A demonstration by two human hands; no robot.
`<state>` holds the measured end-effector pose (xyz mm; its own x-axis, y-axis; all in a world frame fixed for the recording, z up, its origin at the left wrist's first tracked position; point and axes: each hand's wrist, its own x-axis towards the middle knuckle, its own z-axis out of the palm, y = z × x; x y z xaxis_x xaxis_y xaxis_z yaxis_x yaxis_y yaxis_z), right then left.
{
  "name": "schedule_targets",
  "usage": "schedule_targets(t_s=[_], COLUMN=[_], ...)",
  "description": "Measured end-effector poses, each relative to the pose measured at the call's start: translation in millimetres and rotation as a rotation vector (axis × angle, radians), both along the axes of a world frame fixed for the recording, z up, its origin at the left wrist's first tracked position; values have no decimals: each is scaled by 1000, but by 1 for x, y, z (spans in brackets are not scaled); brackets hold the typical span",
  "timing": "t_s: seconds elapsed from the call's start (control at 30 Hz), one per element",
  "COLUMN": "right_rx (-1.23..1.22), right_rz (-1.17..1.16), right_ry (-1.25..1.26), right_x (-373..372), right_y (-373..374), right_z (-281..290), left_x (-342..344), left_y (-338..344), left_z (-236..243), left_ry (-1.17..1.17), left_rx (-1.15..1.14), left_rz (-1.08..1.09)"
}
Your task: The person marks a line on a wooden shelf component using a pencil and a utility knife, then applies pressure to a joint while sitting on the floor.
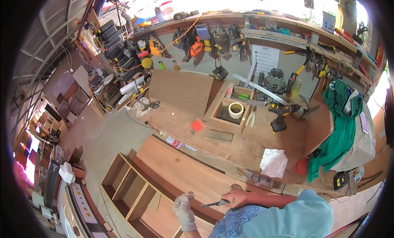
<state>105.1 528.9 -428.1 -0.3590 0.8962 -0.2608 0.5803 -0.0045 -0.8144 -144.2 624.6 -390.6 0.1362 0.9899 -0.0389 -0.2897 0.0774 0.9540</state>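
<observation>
My left hand (pixel 183 211), in a pale work glove, is raised over an open wooden cabinet frame (pixel 131 197) with dividers. Its fingers are curled closed; whatever they hold, if anything, is too small to name. My bare right hand (pixel 234 198) grips a slim dark metal hand tool (pixel 211 205), pointed toward the gloved hand; its exact kind is unclear. Beneath both hands lies a long plywood panel (pixel 168 164) beside and partly inside the frame.
A workbench (pixel 176 119) holds a board (pixel 180 90), a screw box (pixel 221 115) with tape (pixel 236 110), a drill (pixel 278 120), a white cloth (pixel 273 162) and green fabric (pixel 344 131). Tools hang behind. Boxes (pixel 75 160) and clutter stand at the left.
</observation>
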Motion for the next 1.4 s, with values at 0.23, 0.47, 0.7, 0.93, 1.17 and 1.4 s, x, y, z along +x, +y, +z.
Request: schedule_targets(t_s=[0.23,0.47,0.7,0.93,1.17,1.4], right_rx=[-23,24,-206,-122,-109,-25], right_rz=[-151,-291,-30,238,540,506], right_ry=[68,158,366,-70,34,-147], right_x=[4,-10,-80,-153,-191,-189], right_y=[-12,14,37,28,14,40], right_z=[10,25,48,33,15,-26], left_x=[8,35,-56,-114,-149,-141], left_y=[4,3,-35,-112,-187,-185], left_z=[34,8,5,-23,-61,-162], left_ry=[269,309,24,118,43,-9], left_rx=[-83,-172,-235,-379,-437,-440], left_rz=[-177,-269,22,286,341,432])
